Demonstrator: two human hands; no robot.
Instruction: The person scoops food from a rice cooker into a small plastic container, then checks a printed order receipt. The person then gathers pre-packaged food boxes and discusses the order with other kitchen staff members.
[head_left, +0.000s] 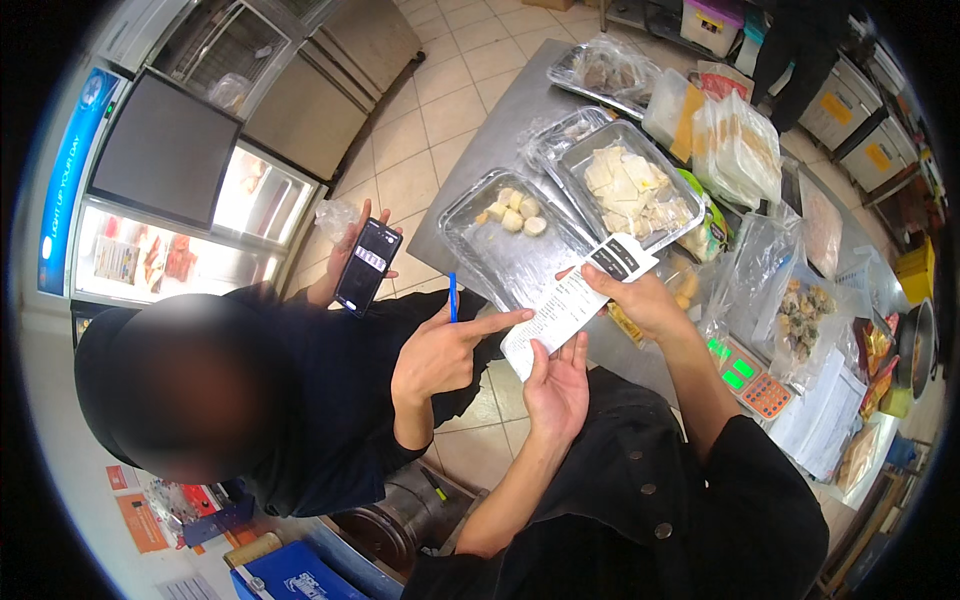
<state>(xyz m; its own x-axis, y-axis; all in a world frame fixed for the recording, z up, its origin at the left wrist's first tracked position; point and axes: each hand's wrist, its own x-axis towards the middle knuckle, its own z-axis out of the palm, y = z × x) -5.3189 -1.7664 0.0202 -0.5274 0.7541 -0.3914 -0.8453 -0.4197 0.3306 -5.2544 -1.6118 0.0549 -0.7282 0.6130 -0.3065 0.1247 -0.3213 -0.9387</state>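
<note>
Between my two hands is a long printed paper slip (559, 311). My left hand (556, 386) holds its lower end, thumb on top and palm up. At the upper end my right hand (630, 292) pinches the slip by a black printed part. A co-worker's hand (442, 352), with a blue pen (453, 296), points a finger at the slip; the co-worker's other hand holds a phone (366, 266). Beyond the slip, a metal tray (469, 236) bears several pale round pieces (512, 211). Beside it another tray (686, 191) holds flat cream-coloured pieces (634, 187).
On the steel table (469, 157) are plastic-wrapped packs (739, 146), a bag of small food pieces (802, 315), a digital scale (750, 379) and papers (821, 412). The co-worker stands close at left, before a lit fridge (187, 255). Another person stands at the far end.
</note>
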